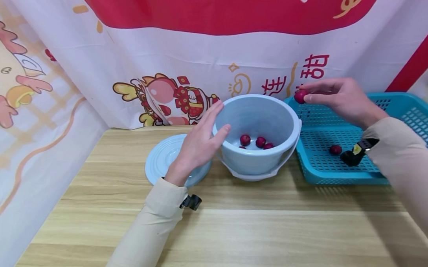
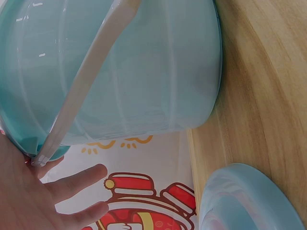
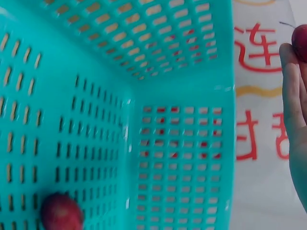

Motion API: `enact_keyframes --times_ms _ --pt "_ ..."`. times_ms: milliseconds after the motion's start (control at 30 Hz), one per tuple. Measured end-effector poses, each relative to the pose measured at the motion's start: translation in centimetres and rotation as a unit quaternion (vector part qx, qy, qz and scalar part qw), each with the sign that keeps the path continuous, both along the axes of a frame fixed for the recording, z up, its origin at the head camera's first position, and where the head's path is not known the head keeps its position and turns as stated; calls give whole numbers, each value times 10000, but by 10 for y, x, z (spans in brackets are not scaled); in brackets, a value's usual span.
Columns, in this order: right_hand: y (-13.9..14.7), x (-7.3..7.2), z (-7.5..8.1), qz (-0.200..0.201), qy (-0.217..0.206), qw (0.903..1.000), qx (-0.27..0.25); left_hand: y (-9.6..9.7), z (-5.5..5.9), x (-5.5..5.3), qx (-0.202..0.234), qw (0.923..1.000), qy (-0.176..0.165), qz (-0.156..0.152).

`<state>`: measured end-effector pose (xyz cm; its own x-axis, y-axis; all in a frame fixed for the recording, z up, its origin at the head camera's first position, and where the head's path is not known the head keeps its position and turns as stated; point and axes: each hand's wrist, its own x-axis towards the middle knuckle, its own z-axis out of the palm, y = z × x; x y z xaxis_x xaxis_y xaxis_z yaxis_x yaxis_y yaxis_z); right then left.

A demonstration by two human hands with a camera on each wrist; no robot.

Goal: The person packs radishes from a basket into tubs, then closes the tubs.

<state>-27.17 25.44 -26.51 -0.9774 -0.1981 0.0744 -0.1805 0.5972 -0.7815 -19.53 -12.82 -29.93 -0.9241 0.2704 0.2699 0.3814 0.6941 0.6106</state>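
My right hand pinches a small round dark red fruit between thumb and fingers, above the near-left corner of a teal plastic basket. In the right wrist view a thin stem shows on the held fruit. Another red fruit lies on the basket floor. My left hand rests against the left rim of a light blue bucket, fingers extended. Several red fruits lie at the bottom of the bucket. Its pale handle hangs down along the outside.
A light blue round lid lies on the wooden table, left of the bucket and partly under my left arm. Behind the table hangs a printed white and red cloth. The basket stands just right of the bucket.
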Motion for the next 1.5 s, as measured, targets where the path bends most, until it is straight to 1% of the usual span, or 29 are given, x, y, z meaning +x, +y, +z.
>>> enact_keyframes --times_ms 100,200,400,500,567,633,733,833,967,1167,1400,1500 --pt "-10 2 5 61 164 9998 -75 0 -1 0 -4 10000 -1 1" --pt "-19 4 10 140 228 9995 -178 0 0 0 -4 10000 1 6" --pt "-37 7 17 193 378 9990 -160 0 0 0 -1 10000 6 -1" --pt "-48 8 19 354 510 9979 -176 0 0 0 -9 10000 21 -11" --pt "-55 9 19 546 661 9961 -224 0 -1 0 -4 10000 26 -6" --pt "-61 10 20 704 785 9941 -257 0 -1 0 -4 10000 26 2" --pt "-70 11 19 868 853 9921 -297 0 -1 0 -10 10000 16 25" --pt "-77 11 18 892 803 9923 -290 0 -1 0 -23 10000 10 22" --pt "-86 12 17 977 848 9913 -221 0 0 0 -5 10000 28 -9" --pt "-99 13 14 1238 915 9880 -112 0 -1 -1 -10 10000 28 -29" --pt "-107 13 10 1330 966 9864 71 0 -1 -2 11 10000 -10 -38" --pt "-108 14 8 1357 946 9860 224 -1 -1 -2 13 10000 -24 -40"
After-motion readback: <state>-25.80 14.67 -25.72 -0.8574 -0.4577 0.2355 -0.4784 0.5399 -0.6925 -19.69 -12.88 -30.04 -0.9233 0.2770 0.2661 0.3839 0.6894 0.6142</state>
